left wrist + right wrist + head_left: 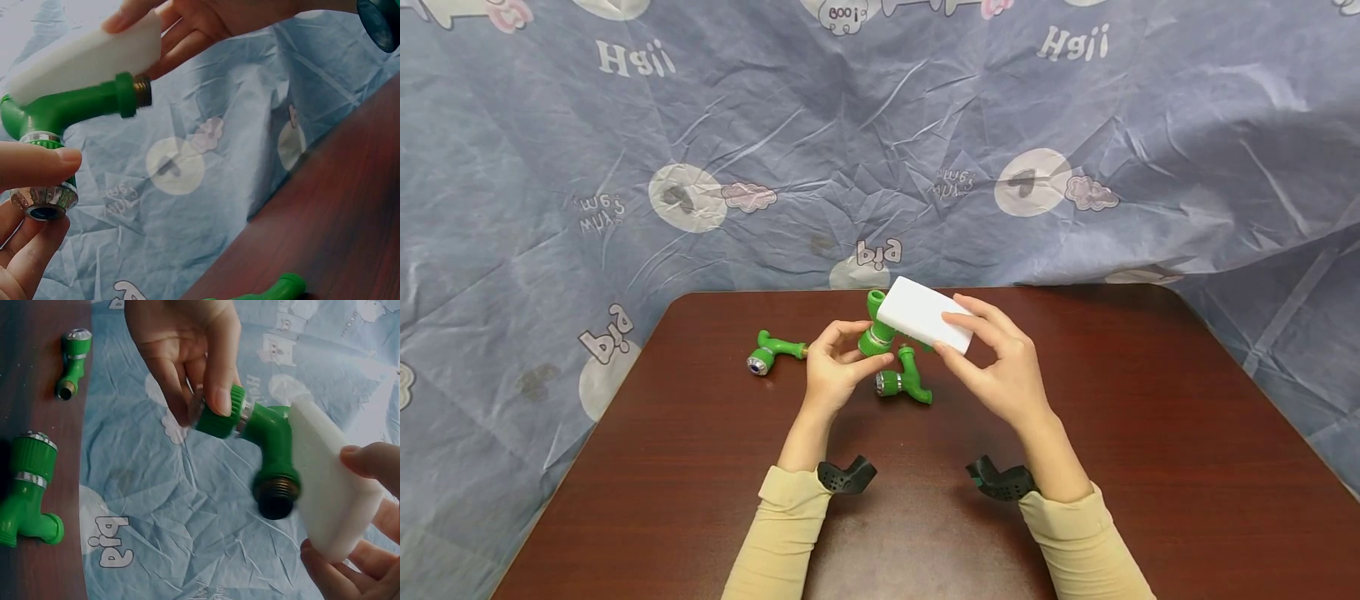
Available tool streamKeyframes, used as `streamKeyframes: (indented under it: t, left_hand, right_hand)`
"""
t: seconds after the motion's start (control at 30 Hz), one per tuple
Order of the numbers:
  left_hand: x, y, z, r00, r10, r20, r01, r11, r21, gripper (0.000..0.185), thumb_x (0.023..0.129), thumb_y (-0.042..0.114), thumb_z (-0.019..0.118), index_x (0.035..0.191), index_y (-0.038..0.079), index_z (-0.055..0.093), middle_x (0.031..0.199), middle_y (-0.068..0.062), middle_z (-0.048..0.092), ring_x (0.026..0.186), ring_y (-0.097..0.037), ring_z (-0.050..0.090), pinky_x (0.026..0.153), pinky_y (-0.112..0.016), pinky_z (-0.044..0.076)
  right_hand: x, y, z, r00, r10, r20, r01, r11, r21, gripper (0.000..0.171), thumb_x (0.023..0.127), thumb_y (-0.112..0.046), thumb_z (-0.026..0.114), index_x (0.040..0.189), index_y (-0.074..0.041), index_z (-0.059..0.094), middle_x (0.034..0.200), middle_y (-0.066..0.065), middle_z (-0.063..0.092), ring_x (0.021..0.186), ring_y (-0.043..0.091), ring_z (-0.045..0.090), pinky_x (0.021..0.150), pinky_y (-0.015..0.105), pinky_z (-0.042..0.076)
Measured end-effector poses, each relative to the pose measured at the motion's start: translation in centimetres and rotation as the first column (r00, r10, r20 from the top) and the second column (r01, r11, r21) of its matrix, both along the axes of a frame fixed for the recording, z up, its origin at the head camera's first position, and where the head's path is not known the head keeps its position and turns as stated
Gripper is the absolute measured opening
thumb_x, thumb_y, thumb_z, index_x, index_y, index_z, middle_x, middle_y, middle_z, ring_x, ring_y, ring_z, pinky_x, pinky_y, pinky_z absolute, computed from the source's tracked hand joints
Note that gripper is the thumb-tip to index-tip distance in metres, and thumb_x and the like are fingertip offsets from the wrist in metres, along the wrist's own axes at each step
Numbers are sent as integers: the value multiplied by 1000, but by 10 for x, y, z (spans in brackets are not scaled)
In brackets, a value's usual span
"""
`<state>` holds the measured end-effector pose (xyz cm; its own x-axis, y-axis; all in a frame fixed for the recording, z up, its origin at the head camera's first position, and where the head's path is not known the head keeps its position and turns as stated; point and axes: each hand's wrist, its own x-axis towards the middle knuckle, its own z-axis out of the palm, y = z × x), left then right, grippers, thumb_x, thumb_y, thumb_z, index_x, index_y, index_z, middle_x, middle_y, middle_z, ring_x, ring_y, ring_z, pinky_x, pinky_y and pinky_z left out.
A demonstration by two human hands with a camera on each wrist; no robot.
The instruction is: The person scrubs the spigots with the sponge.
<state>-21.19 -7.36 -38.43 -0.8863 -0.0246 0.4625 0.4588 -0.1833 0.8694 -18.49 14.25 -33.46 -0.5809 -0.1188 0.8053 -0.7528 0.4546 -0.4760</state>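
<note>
Raised over the table, my left hand (833, 371) pinches a green faucet (84, 107) by its ribbed knob, thumb on one side and fingers at the chrome end. The faucet's brass-threaded inlet (276, 495) points away from the knob. My right hand (1006, 371) grips a white rectangular sponge (923, 314) by its edges, between thumb and fingers. The sponge lies against the faucet's green body and, in the head view, covers much of it.
Two more green faucets lie on the dark wooden table (700, 483): one faucet (778, 347) to the left of my left hand, another faucet (906, 381) between the hands. A wrinkled blue printed cloth (850, 150) hangs behind the table.
</note>
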Motion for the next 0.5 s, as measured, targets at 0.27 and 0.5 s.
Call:
streamKeyframes:
  t: [0.27, 0.5]
  left_hand:
    - [10, 0, 15, 1000, -22, 11, 23, 999, -39, 47, 65, -18, 75, 109, -16, 57, 105, -19, 62, 82, -16, 64, 71, -30, 55]
    - [17, 0, 23, 1000, 13, 0, -13, 999, -41, 46, 64, -18, 76, 107, -14, 60, 98, -12, 67, 81, -12, 64, 76, -44, 54]
  right_hand:
    - [1, 2, 3, 1000, -22, -15, 21, 999, -45, 35, 67, 0, 81, 100, -5, 72, 116, 12, 63, 104, 28, 60, 88, 18, 42]
    - [0, 2, 4, 998, -48, -43, 45, 996, -71, 34, 66, -1, 81, 99, -4, 72, 116, 13, 63, 105, 29, 59, 89, 18, 42]
